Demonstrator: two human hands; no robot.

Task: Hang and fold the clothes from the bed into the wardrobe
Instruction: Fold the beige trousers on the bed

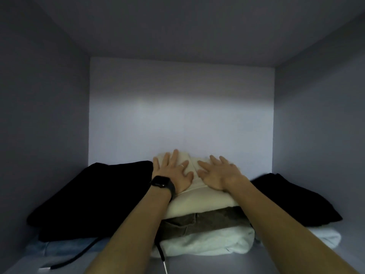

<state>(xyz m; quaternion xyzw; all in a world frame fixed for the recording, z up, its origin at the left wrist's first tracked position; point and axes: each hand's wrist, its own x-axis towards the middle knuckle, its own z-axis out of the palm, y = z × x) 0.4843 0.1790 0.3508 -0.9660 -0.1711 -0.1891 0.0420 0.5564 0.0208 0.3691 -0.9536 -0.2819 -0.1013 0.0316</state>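
1. Head view, looking into one wardrobe compartment (pixel 181 115); grey walls, dim light, pale back panel.
2. Left hand (pixel 172 174): fingers straight and spread wide, palm flat on top of the folded cream garment (pixel 197 204). Holds nothing. Black watch (pixel 163 184) on the wrist, ring (pixel 182 165) on one finger.
3. Right hand (pixel 217 175): fingers likewise straight and fanned, palm down on the same cream garment, just beside the left hand. Holds nothing.
4. Cream garment tops the middle stack, its far end close to the back panel. Under it lies a brown garment (pixel 207 220), and under that a white garment (pixel 207 242) resting on the shelf (pixel 217 264).
5. Left of the stack, touching it: a large black garment (pixel 88 194) lying on a light blue one (pixel 65 248). A dark drawstring (pixel 79 256) trails from there onto the shelf front.
6. Right of the stack: a second dark garment (pixel 296 200) on top of a pale folded piece (pixel 325 236); the right forearm hides where it meets the stack.
7. Both forearms are bare and reach in from the bottom edge.
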